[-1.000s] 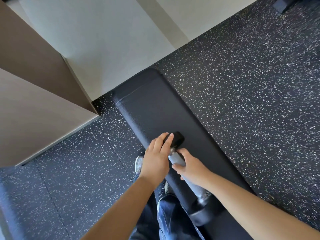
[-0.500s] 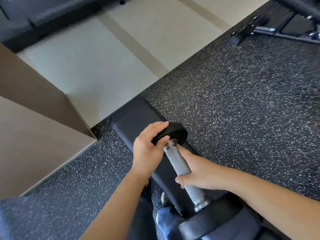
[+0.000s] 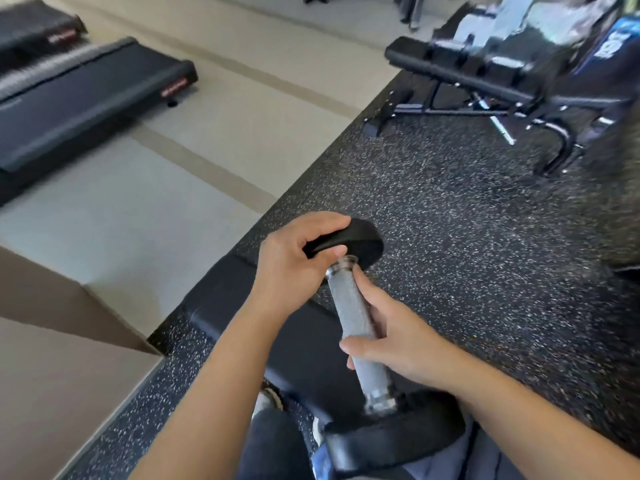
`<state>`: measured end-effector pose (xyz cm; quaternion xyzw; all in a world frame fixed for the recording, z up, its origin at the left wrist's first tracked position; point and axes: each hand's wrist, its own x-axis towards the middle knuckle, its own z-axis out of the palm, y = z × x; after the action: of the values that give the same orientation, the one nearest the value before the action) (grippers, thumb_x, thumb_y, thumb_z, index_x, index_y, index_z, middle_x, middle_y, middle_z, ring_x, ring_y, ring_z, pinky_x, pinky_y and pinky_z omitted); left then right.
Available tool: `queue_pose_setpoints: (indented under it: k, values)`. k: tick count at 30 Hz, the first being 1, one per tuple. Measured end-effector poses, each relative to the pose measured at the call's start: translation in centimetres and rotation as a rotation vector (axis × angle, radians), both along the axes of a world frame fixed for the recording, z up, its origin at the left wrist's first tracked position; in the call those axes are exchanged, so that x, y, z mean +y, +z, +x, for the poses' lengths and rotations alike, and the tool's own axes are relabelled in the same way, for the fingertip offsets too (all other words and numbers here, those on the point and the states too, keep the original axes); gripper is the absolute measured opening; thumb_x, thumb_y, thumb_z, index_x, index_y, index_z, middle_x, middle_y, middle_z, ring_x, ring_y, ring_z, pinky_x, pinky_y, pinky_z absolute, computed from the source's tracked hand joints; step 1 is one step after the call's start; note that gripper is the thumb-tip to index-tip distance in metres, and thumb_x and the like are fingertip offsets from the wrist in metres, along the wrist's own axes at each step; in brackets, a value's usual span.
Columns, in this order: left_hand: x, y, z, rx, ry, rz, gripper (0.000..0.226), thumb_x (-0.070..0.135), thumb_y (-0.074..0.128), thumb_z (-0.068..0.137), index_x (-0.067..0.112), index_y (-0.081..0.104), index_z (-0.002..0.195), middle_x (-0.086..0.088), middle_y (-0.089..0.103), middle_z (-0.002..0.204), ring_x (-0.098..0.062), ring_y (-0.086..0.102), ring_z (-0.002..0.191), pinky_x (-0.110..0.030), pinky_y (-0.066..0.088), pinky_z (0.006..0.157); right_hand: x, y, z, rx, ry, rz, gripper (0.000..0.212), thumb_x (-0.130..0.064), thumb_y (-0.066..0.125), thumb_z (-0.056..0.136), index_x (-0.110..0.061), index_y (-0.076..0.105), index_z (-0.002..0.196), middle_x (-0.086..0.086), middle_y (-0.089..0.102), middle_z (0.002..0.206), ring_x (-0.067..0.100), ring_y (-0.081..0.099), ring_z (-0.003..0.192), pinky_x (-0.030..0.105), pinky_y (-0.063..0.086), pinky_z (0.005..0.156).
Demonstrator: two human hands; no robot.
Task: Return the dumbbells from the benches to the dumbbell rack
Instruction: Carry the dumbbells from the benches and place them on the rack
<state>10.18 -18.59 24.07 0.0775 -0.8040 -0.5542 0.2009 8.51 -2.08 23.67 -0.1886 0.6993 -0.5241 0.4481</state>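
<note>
Far left, top: two black treadmills side by side on the pale floor, blurred, w/ red labels on their end edges that can't be read. Lower left: a tan flat-sided block standing where the pale floor meets the black speckled mat; the mat runs from btm left across to the right edge. On the mat, left of centre, a flat black padded bench runs toward the person, its rounded far end just beside the pale floor. Below it, a light shoe & dark trousers show at the btm edge. The left hand reaches over the bench & grips the far head of the dumbbell: fingers curled over the head's top edge, thumb tucked under near the collar. The dumbbell sits over the bench's right side in this view, tilted, w/ the far head up & away from the person and the near head low by the legs. Can't tell if the near head rests on anything. Handle is grey knurled metal, heads black. The right hand holds the handle approx mid-length from the right; one digit lies along the bar toward the far head, another curls across it lower down. Top right, well apart: a second bench, black pad on a black tube frame, w/ blurred gear behind it.
</note>
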Motion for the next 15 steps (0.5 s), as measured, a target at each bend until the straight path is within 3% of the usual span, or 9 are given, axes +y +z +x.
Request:
queue_pose_setpoints:
  k: [3,5,7,11,15]
  values:
    - [1.7,2.2,-1.7,0.060,-0.142,-0.016,0.038,0.009,0.067,0.069,0.026,0.065,0.103,0.014,0.063,0.104,-0.002,0.059,0.102,-0.021,0.044,0.093,1.8,1.1,0.5,0.023,-0.178,-0.089,0.092,0.006,0.062,0.081,-0.050,0.013,0.136,0.000,0.063,0.100,0.017,0.062,0.063,0.033,0.056,0.066]
    - [2.7,3.3,-2.6,0.087,-0.223,-0.019,0.040,0.007,0.067,0.068,0.025,0.064,0.104,0.014,0.063,0.104,0.000,0.059,0.102,-0.019,0.043,0.094,2.7,1.8,1.0,0.057,-0.259,-0.126,0.092,0.008,0.062,0.081,-0.048,0.016,0.139,-0.006,0.060,0.098,0.015,0.059,0.065,0.037,0.056,0.069]
    - [3.7,4.1,-3.3,0.105,-0.306,-0.040,0.040,0.007,0.068,0.068,0.025,0.064,0.104,0.015,0.062,0.105,0.000,0.058,0.104,-0.018,0.042,0.095,3.4,2.4,1.7,0.112,-0.315,-0.128,0.091,0.008,0.061,0.081,-0.042,0.018,0.143,-0.008,0.056,0.108,0.012,0.058,0.065,0.040,0.056,0.072]
    - [5.1,5.6,-4.0,0.142,-0.475,-0.084,0.042,0.007,0.068,0.068,0.024,0.063,0.106,0.016,0.060,0.106,0.006,0.056,0.103,-0.013,0.040,0.093,4.0,3.6,3.7,0.191,-0.482,-0.147,0.089,0.011,0.061,0.081,-0.043,0.023,0.141,0.002,0.044,0.135,0.008,0.059,0.063,0.034,0.056,0.069]
    - [5.9,7.0,-3.7,0.185,-0.642,-0.142,0.040,0.012,0.067,0.069,0.027,0.063,0.105,0.018,0.060,0.107,0.000,0.057,0.105,-0.018,0.042,0.096,3.8,4.3,6.5,0.234,-0.636,-0.153,0.088,0.010,0.061,0.080,-0.048,0.026,0.137,0.003,0.045,0.123,0.012,0.061,0.063,0.034,0.054,0.069]
